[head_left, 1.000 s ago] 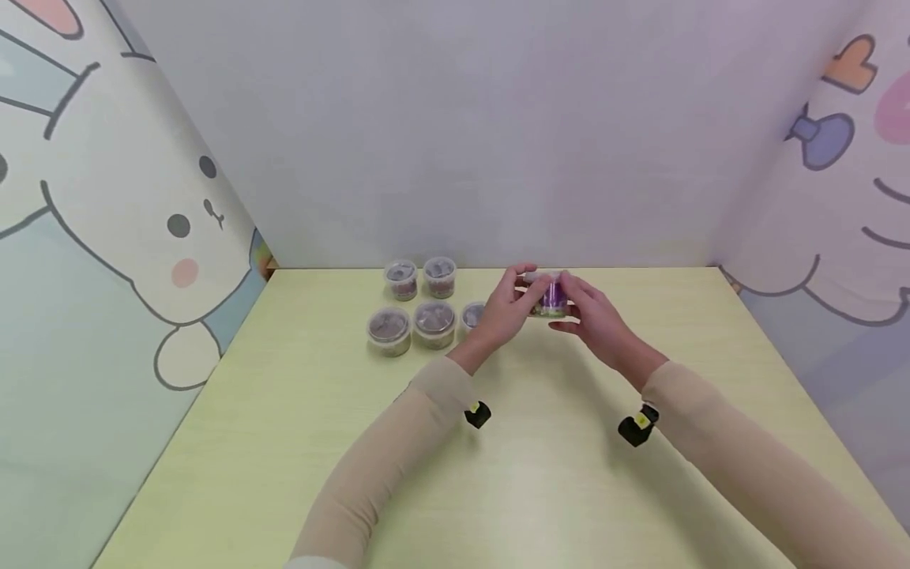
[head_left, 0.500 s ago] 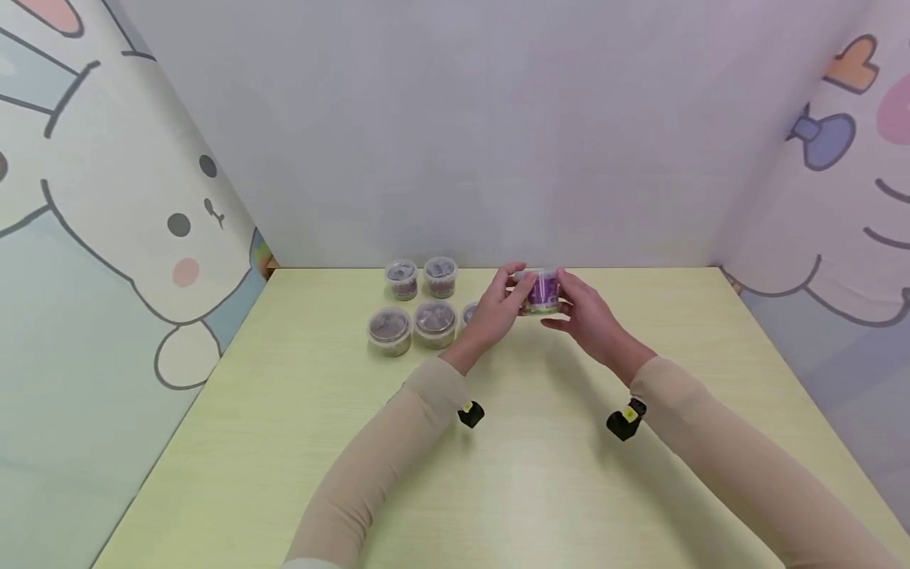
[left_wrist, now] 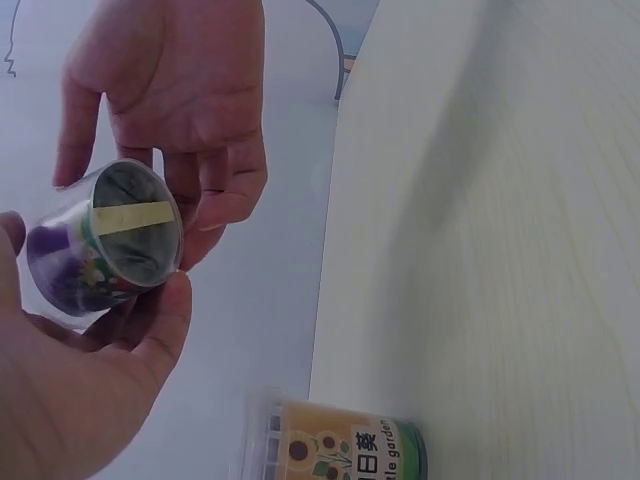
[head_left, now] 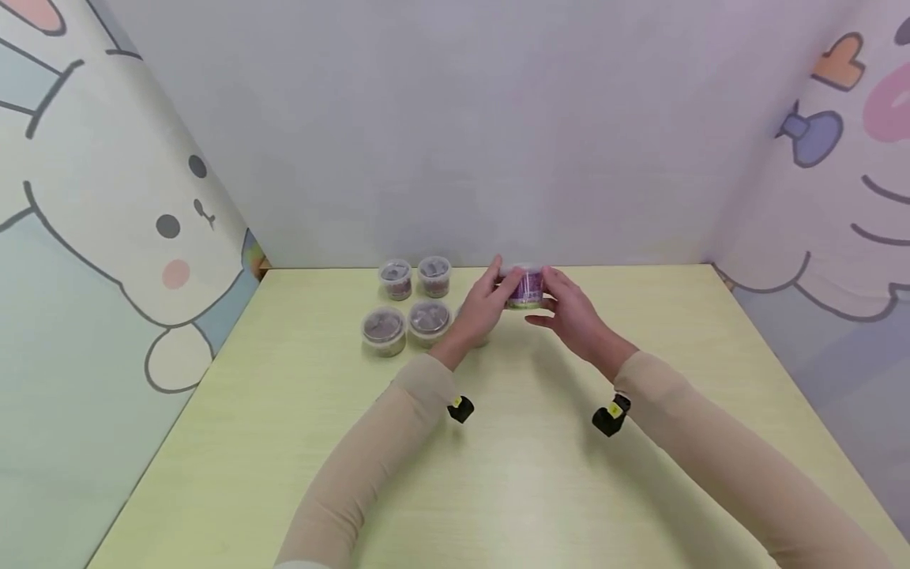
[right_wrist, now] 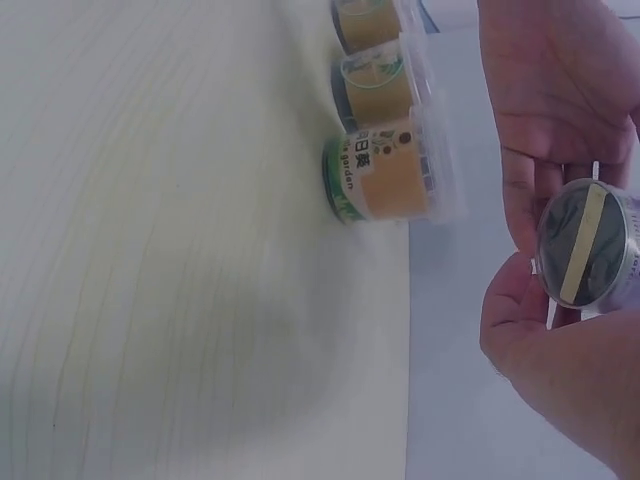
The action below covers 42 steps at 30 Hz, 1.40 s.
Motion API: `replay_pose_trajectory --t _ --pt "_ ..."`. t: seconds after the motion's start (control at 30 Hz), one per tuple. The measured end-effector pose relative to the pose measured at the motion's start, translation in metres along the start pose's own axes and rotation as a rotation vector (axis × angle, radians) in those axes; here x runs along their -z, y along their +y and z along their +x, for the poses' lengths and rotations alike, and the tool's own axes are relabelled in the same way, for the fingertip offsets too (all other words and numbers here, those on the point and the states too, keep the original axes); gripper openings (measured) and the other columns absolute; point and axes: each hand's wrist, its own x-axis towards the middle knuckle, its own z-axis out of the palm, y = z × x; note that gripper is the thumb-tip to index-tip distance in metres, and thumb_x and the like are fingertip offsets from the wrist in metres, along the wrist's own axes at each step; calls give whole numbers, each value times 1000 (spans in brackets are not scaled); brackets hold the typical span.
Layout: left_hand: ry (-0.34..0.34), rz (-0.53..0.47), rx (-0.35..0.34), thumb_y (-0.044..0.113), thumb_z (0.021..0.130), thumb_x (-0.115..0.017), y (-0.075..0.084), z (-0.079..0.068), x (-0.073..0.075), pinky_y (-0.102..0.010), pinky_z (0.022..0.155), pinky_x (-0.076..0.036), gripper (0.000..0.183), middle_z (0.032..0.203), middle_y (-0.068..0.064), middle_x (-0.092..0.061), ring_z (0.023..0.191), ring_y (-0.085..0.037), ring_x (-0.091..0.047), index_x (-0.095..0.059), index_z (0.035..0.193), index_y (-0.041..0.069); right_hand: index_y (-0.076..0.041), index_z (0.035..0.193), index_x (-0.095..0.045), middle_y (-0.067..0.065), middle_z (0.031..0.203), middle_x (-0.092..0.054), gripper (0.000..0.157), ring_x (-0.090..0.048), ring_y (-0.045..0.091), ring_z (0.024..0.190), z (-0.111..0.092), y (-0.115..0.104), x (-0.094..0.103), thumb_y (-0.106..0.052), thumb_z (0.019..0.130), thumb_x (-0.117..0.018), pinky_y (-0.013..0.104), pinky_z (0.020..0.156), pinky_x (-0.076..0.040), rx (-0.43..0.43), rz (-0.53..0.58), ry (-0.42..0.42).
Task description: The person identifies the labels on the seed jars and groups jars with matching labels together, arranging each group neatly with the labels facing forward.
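Note:
Both hands hold a small clear plastic cup (head_left: 527,288) with a purple flowered label and a pale lid, raised over the far part of the table. My left hand (head_left: 482,307) grips its left side with thumb and fingers. On the opposite side, my right hand (head_left: 577,318) has its fingertips around the cup. The left wrist view shows the underside of the cup (left_wrist: 140,250), with dark contents and a pale flat strip across it. A sunflower-labelled cup (right_wrist: 385,170) stands below the hands and is partly hidden by the left arm in the head view.
Two lidded cups, one at the left (head_left: 395,280) and a second cup (head_left: 434,276), stand near the table's back edge. Before them, wider cups (head_left: 384,330) form a row with the sunflower one. A pale wall (head_left: 455,142) rises behind the table (head_left: 526,482).
Both hands have carried the purple-labelled cup a little to the left, toward the standing cups. The head view has shifted slightly. The standing cups have stayed in place.

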Motion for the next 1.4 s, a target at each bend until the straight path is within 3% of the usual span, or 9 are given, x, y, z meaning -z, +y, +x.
replay_pose_trajectory --t 0.17,0.33,0.6,0.93,1.2,1.4 --pt "-15 -27 -23 48 109 -40 -3 2 4 -34 106 -46 76 160 -19 -34 139 -26 -46 -10 162 3 -12 143 -29 9 137 -41 53 -51 23 116 2 -3 -4 -48 106 -47 58 110 -36 7 24 18" --pt "-3 -17 -20 48 109 -37 -4 3 6 -37 109 -43 72 163 -16 -28 143 -26 -41 -13 163 6 -6 157 -18 12 142 -39 71 -51 22 118 5 -4 -4 -45 107 -48 57 111 -37 -13 -2 14" --pt "40 94 -11 59 105 -38 -7 2 13 -43 110 -39 77 143 -12 -50 126 -25 -52 -22 163 11 0 150 -36 12 135 -49 62 -55 19 116 6 -4 -10 -43 107 -49 55 110 -39 -19 -50 -15" --pt "52 98 -2 61 105 -36 -10 -1 20 -43 117 -30 79 149 -11 -46 138 -25 -43 -19 163 10 -1 147 -41 11 132 -51 59 -53 24 119 8 -1 -17 -44 108 -47 58 110 -38 -15 -24 -28" --pt "42 81 -8 60 105 -37 -9 0 19 -43 116 -32 79 146 -13 -47 135 -26 -45 -19 163 9 1 147 -42 12 133 -51 58 -55 24 120 9 -2 -15 -42 109 -45 56 110 -39 -7 -43 -33" --pt "81 94 -4 58 106 -37 -8 1 21 -43 116 -33 77 147 -15 -48 136 -28 -46 -20 163 8 0 153 -36 17 145 -45 59 -50 31 130 15 -4 -16 -39 110 -44 52 109 -41 -7 -54 -27"
